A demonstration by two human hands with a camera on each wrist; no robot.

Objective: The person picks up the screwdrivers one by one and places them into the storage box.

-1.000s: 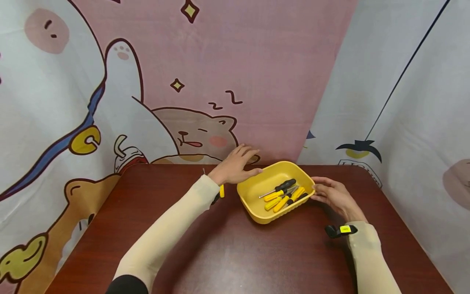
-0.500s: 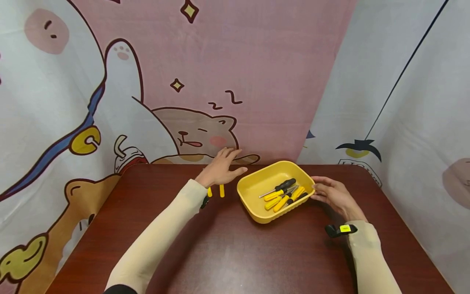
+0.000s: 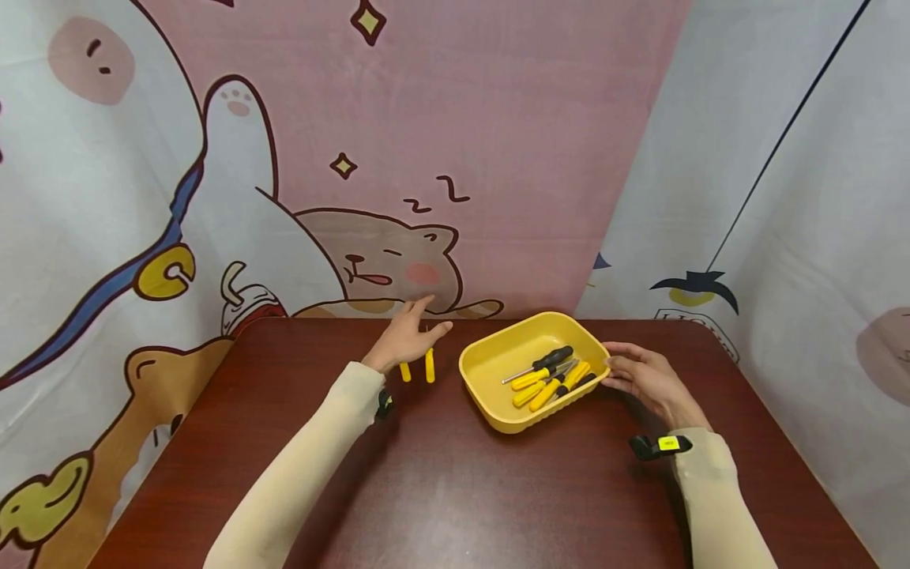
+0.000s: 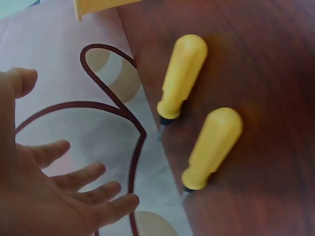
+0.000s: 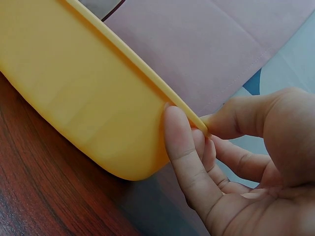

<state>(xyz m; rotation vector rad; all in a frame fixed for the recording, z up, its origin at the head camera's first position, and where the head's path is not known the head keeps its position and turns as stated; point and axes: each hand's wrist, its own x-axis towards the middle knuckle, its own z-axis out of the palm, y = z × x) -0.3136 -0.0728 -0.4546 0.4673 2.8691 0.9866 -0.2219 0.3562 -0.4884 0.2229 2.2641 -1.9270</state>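
Note:
My left hand [image 3: 402, 340], fingers spread and holding nothing, hovers over the far part of the table by two yellow-handled screwdrivers [image 3: 430, 367]. The left wrist view has both, one screwdriver [image 4: 184, 73] above the other screwdriver [image 4: 214, 147], their shafts mostly out of sight. A yellow plastic basket [image 3: 490, 399] stands right of them, tilted a little toward me. My right hand [image 3: 645, 381] pinches its right rim; thumb and fingertips close on that rim in the right wrist view. Inside lie several screwdrivers with yellow handles and a black-handled screwdriver [image 3: 553, 356].
The dark red-brown wooden table [image 3: 455, 490] reaches back to a cloth curtain [image 3: 540, 158] printed with cartoon animals, which hangs along its far edge. More curtain closes in both sides.
My left hand has moved left and slightly down, away from the basket, uncovering the two screwdrivers on the table. The right hand and the basket have stayed put.

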